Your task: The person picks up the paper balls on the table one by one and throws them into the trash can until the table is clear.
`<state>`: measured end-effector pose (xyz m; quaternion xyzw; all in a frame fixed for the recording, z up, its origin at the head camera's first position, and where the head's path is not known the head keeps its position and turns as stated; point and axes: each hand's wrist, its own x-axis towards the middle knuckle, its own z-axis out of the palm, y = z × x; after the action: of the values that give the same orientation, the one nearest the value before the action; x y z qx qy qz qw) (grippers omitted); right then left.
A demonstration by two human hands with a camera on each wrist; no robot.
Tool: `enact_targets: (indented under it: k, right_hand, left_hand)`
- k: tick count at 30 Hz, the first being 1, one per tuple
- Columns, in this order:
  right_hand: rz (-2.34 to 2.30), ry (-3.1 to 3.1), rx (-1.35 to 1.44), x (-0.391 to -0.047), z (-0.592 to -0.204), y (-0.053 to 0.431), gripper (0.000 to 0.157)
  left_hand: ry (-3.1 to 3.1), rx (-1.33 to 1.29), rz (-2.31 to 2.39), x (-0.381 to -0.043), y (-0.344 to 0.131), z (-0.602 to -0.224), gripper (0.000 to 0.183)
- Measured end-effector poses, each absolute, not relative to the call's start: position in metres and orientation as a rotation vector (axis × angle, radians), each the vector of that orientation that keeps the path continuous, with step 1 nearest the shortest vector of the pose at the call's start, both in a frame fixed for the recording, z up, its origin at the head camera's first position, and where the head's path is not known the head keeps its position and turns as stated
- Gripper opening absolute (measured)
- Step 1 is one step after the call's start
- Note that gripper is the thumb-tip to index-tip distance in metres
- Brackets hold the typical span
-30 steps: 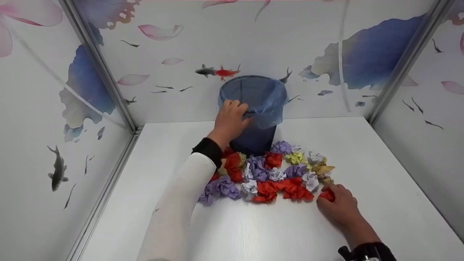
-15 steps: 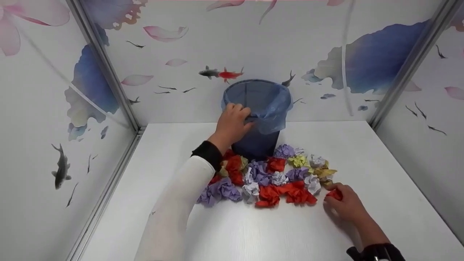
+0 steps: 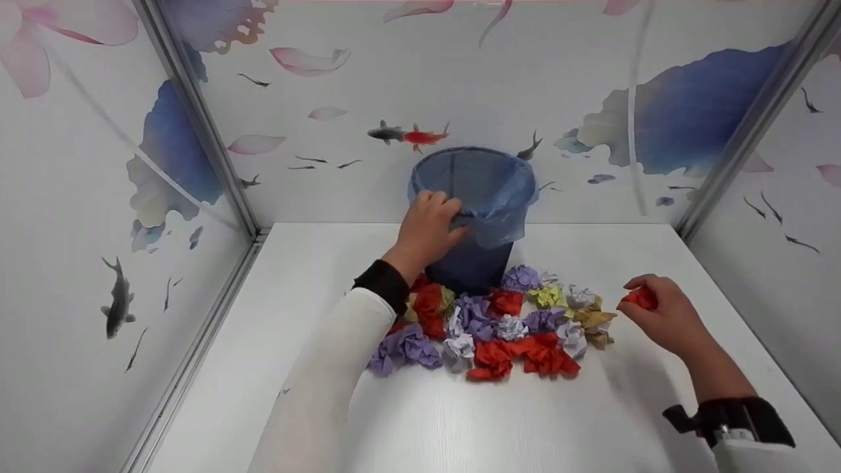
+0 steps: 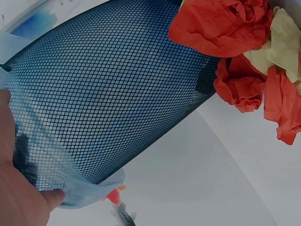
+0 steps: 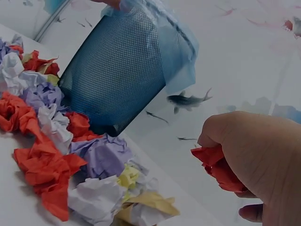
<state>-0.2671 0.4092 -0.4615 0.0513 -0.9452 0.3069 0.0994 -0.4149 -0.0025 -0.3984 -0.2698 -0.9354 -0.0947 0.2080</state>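
Observation:
A dark mesh wastebasket with a blue plastic liner folded over its rim stands at the back of the table. My left hand grips the basket's near-left rim, fingers over the edge and thumb outside on the liner. My right hand holds a crumpled red paper ball above the table, to the right of the pile. In the right wrist view the red paper ball shows between the thumb and curled fingers. Crumpled papers in red, purple, white and yellow lie around the basket's foot.
The white table is enclosed by printed panels, with the back wall just behind the basket. Metal corner posts stand at both sides. A tan crumpled paper lies at the pile's right end.
My right hand has lifted the red paper ball off the table and moved it up and to the right, away from the pile. The left hand stays on the rim.

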Motion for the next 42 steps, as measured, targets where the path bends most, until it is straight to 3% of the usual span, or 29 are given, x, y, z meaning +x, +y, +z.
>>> enact_targets:
  k: [11, 42]
  right_hand:
    - [0.887, -2.751, 0.208, -0.272, -0.412, 0.406, 0.045]
    - [0.740, -2.636, 0.530, -0.324, -0.277, 0.332, 0.036]
  left_hand:
    - [-2.609, -0.717, -0.243, -0.413, 0.004, -0.400, 0.047]
    - [-2.652, -0.659, -0.209, -0.414, 0.002, -0.400, 0.050]
